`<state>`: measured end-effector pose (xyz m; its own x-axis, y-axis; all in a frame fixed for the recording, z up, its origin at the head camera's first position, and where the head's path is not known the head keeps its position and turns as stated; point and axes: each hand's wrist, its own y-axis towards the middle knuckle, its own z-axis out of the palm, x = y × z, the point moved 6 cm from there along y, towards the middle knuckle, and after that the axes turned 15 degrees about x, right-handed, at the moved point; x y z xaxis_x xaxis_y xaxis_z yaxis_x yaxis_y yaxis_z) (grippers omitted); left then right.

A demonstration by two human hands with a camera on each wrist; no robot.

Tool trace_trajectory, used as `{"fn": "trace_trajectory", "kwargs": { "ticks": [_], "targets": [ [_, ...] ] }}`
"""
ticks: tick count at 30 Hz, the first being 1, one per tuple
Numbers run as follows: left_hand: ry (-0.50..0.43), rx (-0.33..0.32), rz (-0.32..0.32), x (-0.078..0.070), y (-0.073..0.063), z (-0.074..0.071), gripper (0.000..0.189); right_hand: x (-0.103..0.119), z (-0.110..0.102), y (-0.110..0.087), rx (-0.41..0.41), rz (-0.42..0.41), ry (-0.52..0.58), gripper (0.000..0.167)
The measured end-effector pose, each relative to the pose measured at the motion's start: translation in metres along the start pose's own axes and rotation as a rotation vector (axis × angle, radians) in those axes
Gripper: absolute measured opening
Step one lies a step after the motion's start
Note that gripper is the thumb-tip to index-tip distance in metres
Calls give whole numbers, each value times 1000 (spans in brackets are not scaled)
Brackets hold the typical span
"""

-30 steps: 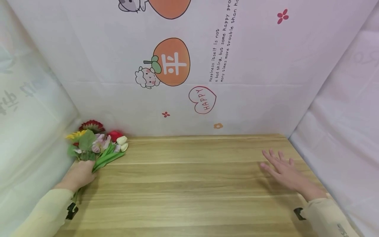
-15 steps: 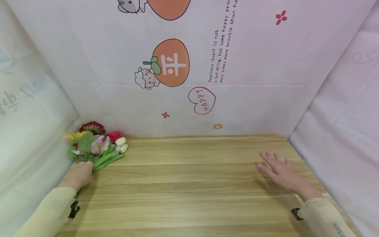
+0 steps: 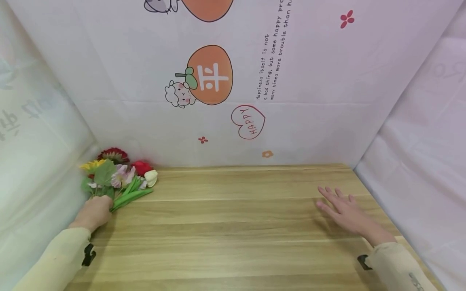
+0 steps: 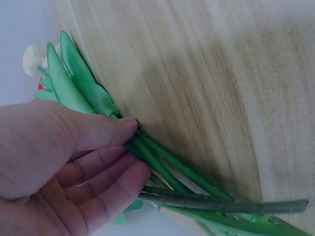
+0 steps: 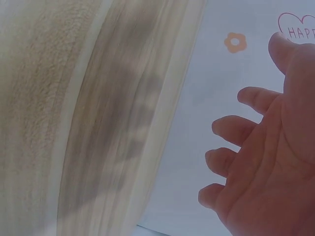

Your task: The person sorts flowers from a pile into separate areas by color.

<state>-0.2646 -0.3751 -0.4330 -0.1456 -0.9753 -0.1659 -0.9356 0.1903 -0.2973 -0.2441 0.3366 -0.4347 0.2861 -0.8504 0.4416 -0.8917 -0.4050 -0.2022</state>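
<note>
A bouquet of flowers (image 3: 121, 176) lies at the table's far left corner. It has a dark red bloom (image 3: 113, 154), a yellow flower (image 3: 92, 165), pink-lilac blooms, a red flower (image 3: 142, 167) and a white tulip (image 3: 151, 178). My left hand (image 3: 92, 212) grips the stems just below the leaves. In the left wrist view, the thumb presses on the green stems (image 4: 160, 167) while the other fingers curl beneath; the cut ends stick out beyond them. On the right side, my right hand (image 3: 344, 212) hovers over the table, fingers spread and relaxed, holding nothing.
The wooden table (image 3: 225, 226) spans between both hands. White printed cloth (image 3: 302, 121) rises at its back edge, and more cloth hangs on the left and right sides. Black straps (image 3: 88, 254) show at the sleeve cuffs.
My left hand has shifted slightly left, and stem ends once seen under its wrist are out of sight. Two white tulip heads showed before; one shows now. The right hand moved slightly left.
</note>
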Motion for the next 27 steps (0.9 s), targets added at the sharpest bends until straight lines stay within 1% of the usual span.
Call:
{"fn": "trace_trajectory", "kwargs": {
  "ticks": [6, 10, 15, 21, 27],
  "targets": [
    [-82, -22, 35, 10, 7, -3, 5, -2, 1, 3, 9, 2, 18, 68],
    [-80, -50, 60, 15, 10, -5, 13, -1, 1, 4, 13, 7, 14, 67],
    [-91, -112, 70, 15, 13, -11, 12, 1, 1, 5, 17, 8, 8, 67],
    [-115, -166, 86, 6, 13, -26, 16, 5, 0, 6, 12, -2, 5, 66],
    [-147, -184, 67, -5, 8, -40, 17, 8, -2, 7, 14, -16, 8, 65]
  ]
}}
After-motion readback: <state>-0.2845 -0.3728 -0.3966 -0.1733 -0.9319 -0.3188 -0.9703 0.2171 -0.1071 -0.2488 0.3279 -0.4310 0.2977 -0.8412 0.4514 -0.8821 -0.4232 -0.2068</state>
